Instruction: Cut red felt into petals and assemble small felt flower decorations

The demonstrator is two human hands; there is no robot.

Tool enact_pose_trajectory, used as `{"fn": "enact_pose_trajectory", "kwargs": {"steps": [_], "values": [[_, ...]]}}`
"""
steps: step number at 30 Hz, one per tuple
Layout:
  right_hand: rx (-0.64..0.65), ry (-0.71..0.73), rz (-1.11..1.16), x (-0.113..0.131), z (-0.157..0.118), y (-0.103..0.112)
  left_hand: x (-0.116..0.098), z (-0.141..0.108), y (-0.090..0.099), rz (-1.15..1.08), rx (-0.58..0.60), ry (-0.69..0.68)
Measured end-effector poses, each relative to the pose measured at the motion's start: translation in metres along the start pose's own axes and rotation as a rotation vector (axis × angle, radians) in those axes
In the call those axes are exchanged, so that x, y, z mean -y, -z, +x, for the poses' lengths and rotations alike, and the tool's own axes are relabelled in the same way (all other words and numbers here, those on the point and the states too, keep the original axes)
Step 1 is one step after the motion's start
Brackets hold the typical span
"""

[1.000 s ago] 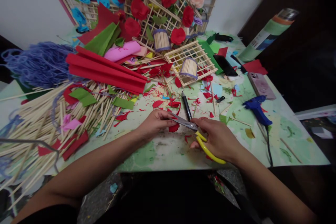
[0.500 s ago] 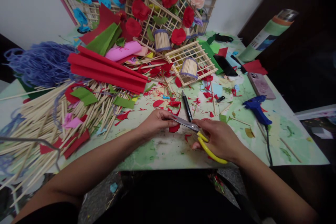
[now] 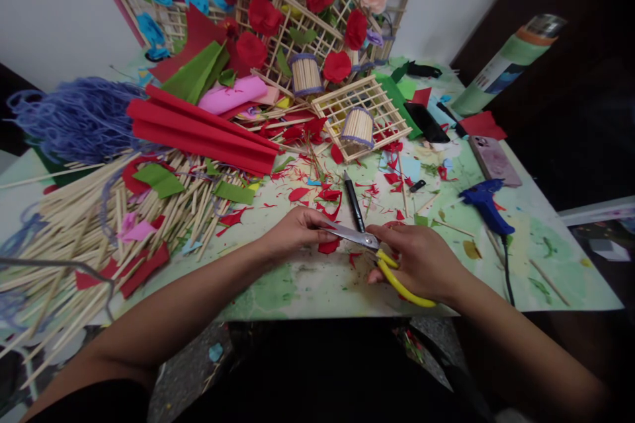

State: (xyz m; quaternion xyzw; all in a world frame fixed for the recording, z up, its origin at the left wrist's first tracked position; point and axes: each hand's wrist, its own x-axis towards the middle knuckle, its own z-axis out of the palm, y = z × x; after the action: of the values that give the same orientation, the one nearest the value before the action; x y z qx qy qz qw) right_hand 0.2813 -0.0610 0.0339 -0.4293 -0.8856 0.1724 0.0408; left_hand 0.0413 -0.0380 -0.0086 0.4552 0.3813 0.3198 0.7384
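Observation:
My right hand (image 3: 417, 258) grips a pair of scissors (image 3: 364, 238) by the yellow handles (image 3: 404, 287). The blades point left, their tips at the fingers of my left hand (image 3: 297, 232). That hand is closed in a pinch, and what lies between its fingertips is hidden or too small to make out. Just below the blades a piece of red paper (image 3: 328, 246) shows; I cannot tell whether it is held or lying on the table. A black pen (image 3: 354, 201) lies behind the scissors, among red paper scraps (image 3: 299, 195).
Many wooden sticks (image 3: 99, 225), blue yarn (image 3: 79, 119) and folded red paper (image 3: 203, 132) cover the left. Stick lattices with a small stick basket (image 3: 358, 129) and paper flowers (image 3: 265, 16) stand behind. Rightward are a blue glue gun (image 3: 486, 203), a phone (image 3: 495, 160) and a bottle (image 3: 508, 66).
My right hand and the scissors' handles have shifted slightly to the right. My left hand stays nearly in place, still by the blade tips.

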Motion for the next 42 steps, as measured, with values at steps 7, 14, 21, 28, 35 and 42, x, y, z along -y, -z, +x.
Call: {"fn": "enact_pose_trajectory", "kwargs": {"steps": [7, 14, 21, 28, 35, 42], "values": [[0.008, 0.008, 0.042, -0.001, 0.000, -0.001, -0.001, 0.001, 0.001, 0.029, 0.017, -0.027], [0.021, 0.006, 0.086, -0.001, -0.002, -0.001, -0.006, 0.000, 0.001, 0.071, 0.042, 0.032], [0.055, -0.028, 0.096, 0.001, -0.003, 0.001, -0.006, -0.001, 0.001, 0.125, 0.070, 0.066], [0.089, -0.054, 0.051, 0.002, -0.006, 0.000, -0.001, 0.001, 0.007, 0.204, 0.117, 0.184], [0.120, -0.019, 0.040, -0.001, -0.010, 0.001, 0.000, 0.002, 0.009, 0.322, 0.187, 0.212], [0.167, -0.006, 0.028, -0.001, -0.010, 0.004, 0.001, 0.001, 0.010, 0.384, 0.233, 0.230]]}}
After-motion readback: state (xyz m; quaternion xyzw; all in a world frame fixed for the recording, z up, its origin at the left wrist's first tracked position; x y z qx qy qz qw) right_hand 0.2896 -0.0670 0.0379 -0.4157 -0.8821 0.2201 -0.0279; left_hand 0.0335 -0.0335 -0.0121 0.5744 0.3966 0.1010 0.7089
